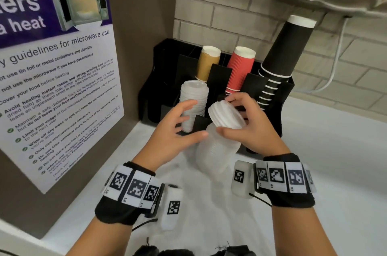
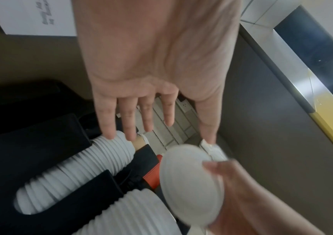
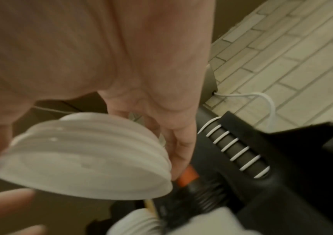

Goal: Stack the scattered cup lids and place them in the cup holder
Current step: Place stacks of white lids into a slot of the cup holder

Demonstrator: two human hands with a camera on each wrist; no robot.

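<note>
above the cup holder [image 1: 270, 96], short lid stack [image 1: 227, 115] pinched in right hand [image 1: 251, 128]; left hand [image 1: 178, 130] spread, empty. lower squarely onto the front lid column [image 1: 215, 151], rims aligned.

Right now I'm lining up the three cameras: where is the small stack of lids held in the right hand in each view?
Head: small lid stack at centre, gripped by the right hand.
Left wrist: lower right, a pale disc.
Right wrist: lower left, ribbed side showing.
Shared landmark: the black cup holder.
</note>
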